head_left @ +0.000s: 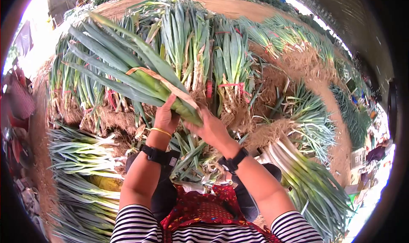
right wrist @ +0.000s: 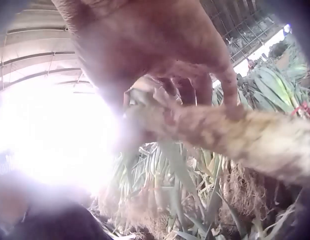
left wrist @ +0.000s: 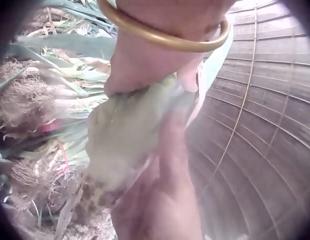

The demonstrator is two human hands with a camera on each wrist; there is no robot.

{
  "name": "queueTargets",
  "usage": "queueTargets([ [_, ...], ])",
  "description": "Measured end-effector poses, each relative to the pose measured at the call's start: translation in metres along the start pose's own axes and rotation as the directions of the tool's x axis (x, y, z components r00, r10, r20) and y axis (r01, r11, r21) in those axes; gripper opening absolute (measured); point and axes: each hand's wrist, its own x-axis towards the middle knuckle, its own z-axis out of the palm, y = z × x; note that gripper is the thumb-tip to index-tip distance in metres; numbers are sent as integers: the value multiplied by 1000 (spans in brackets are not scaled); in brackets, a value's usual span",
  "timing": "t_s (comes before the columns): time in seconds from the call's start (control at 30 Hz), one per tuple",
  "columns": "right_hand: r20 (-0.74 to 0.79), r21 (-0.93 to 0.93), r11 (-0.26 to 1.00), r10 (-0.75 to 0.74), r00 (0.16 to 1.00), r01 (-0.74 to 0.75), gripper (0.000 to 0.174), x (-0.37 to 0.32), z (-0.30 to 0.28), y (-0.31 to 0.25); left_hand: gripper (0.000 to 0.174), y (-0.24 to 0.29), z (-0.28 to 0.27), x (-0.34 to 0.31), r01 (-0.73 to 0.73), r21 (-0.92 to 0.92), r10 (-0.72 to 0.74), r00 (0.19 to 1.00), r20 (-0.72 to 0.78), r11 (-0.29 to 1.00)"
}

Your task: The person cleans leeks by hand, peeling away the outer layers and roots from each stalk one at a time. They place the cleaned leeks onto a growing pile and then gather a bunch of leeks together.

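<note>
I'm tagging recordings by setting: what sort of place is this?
Probably a covered farm tunnel or shed where leeks or large green onions are handled: a ribbed cover curves around, the ground is bare earth, and bundles tied with red bands show their roots.

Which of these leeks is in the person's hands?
The leek held by the left hand and right hand, a dry tan leaf along its stem; the other leeks lie bundled or heaped around.
</note>
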Motion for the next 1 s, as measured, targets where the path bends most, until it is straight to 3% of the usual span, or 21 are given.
queueTargets([
  [0.03, -50, 45, 997, 59, 997, -57, 70, 9, 5, -7, 38, 1, 4, -2, -8, -13, 7, 1000, -17, 1000],
  [0.13, -90, 5, 999, 44, 995, -43, 55, 30, 23, -13, 38, 19, 9, -3, -28, -57, 26, 999, -45, 998],
  [0.17, -247, -4, 991, -129, 960, 132, 48, 33, 36, -8, 39, 23, 9, -1, -36, -95, 31, 998, -49, 995],
  [0.3, -317, 77, 977, -163, 934, 197, 38, 43, 53, -10, 42, 34, 4, 6, -107, -69, 102, 992, -72, 992],
  [0.4, -411, 161, 978, -53, 910, 130, 31, 43, 51, -16, 39, 39, 5, 7, -161, 0, 160, 977, -138, 987],
  [0.43, -423, 345, 934, 65, 904, 94, 28, 43, 52, -10, 34, 42, 4, 8, -177, 47, 183, 966, -183, 983],
  [0.47, -412, 517, 853, 184, 892, 63, 26, 44, 53, -5, 34, 47, 3, 8, -179, 42, 183, 966, -185, 983],
  [0.5, -263, 915, 387, 367, 892, 110, 20, 42, 48, -21, 34, 54, 3, 8, -170, 57, 179, 962, -206, 984],
  [0.53, -150, 986, 143, 496, 856, 90, 15, 39, 38, -26, 33, 61, 1, 8, -160, 76, 173, 958, -227, 984],
  [0.6, 26, 970, -233, 371, 928, 66, 16, 28, 20, -11, 36, 73, -18, 24, -216, 92, 233, 932, -277, 972],
  [0.63, 64, 964, -263, 338, 939, 29, 18, 19, 10, -14, 34, 83, -18, 24, -247, 49, 250, 914, -320, 968],
  [0.67, 81, 988, -148, 296, 952, -38, 20, 7, 1, -14, 31, 92, -18, 23, -277, 8, 261, 894, -364, 961],
  [0.73, 167, 986, -72, 297, 940, -152, 21, -22, -16, -16, 35, 106, -38, 31, -411, 22, 394, 856, -335, 911],
  [0.83, 184, 959, 128, 397, 899, -253, 18, -69, -29, 4, 38, 131, -75, 40, -417, -35, 398, 886, -239, 908],
  [0.87, 183, 960, 128, 397, 900, -251, 18, -82, -32, 12, 38, 136, -88, 45, -405, -79, 380, 898, -223, 911],
  [0.9, 194, 919, 236, 424, 885, -315, 18, -93, -35, 21, 36, 137, -74, 36, -468, -16, 441, 844, -306, 884],
  [0.93, 202, 862, 339, 451, 869, -376, 18, -103, -37, 30, 36, 138, -73, 31, -473, -15, 447, 842, -302, 881],
  [1.0, 183, 847, 358, 497, 848, -393, 18, -119, -41, 44, 33, 141, -71, 25, -467, 92, 467, 807, -362, 879],
])
